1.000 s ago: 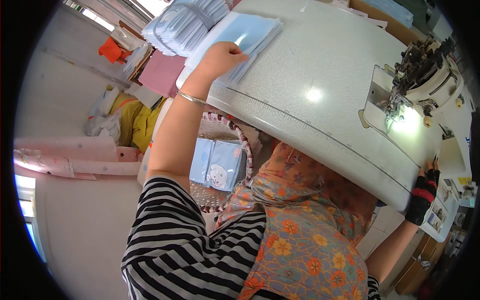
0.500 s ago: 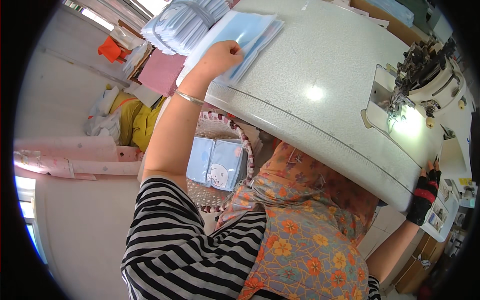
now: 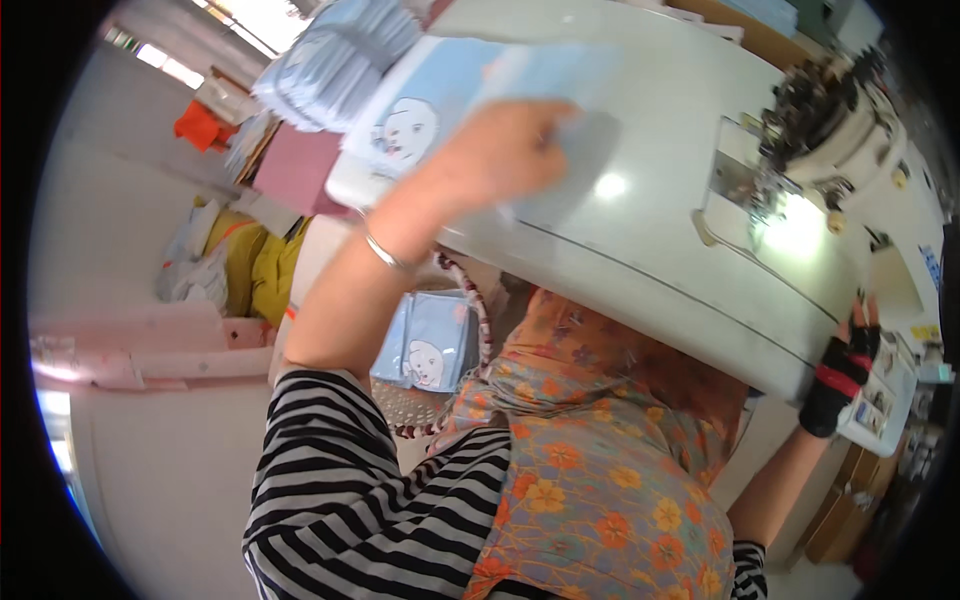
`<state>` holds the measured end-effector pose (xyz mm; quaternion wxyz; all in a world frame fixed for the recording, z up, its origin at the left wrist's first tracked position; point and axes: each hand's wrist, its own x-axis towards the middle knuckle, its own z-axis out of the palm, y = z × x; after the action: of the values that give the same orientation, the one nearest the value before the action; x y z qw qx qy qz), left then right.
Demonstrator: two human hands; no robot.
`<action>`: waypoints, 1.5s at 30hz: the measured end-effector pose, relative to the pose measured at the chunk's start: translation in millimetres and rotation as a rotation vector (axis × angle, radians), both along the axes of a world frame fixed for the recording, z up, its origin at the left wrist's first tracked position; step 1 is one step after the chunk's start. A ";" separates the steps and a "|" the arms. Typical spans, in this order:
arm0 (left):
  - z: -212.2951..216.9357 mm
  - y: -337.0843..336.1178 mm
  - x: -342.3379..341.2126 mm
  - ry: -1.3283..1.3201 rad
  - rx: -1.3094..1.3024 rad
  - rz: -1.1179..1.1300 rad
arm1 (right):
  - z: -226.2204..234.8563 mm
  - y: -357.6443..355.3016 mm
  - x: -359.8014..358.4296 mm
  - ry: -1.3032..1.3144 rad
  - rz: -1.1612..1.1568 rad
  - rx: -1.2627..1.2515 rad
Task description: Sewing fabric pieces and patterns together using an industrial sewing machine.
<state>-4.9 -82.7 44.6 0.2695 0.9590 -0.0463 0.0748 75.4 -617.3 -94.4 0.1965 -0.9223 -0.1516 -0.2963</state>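
My left hand [image 3: 515, 150], blurred by motion, is closed in a pinch over the left part of the table. It holds a thin light-blue sheet [image 3: 575, 72], smeared by motion, that looks like fabric or soft plastic. Beneath and left of it lies a flat blue-and-white piece [image 3: 408, 128] with a printed white animal face, at the table's left end. My right hand [image 3: 845, 375], in a black and red fingerless glove, rests at the table's right edge. Its bare fingertips are stretched out, with nothing seen in them.
A sewing machine [image 3: 830, 150] with its lamp lit stands on the right of the pale table [image 3: 640, 235]. A tied bundle of sheets [image 3: 335, 65] sits at the far left. Below the table edge, a woven basket [image 3: 484, 318] holds folded blue pieces [image 3: 440, 335].
My left hand has moved right from the pile, carrying the light-blue sheet and uncovering the printed face. The view has shifted slightly; my right hand stays at the table's right edge.
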 end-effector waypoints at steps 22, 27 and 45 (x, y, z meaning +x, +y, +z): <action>-86.4 -134.2 41.6 -0.466 0.124 -0.328 | 63.5 202.3 -72.9 0.629 0.358 0.506; -85.2 -133.6 43.8 -0.385 0.058 -0.319 | 42.1 213.1 -66.5 0.296 0.435 0.271; -94.0 -128.8 96.5 -0.249 -0.016 -0.294 | 37.5 218.5 -65.8 0.157 0.478 0.113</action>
<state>91.5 -211.5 -49.4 0.2774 0.9230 -0.2184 0.1532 9.6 -398.8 -56.9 0.3234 -0.8681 -0.3325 -0.1768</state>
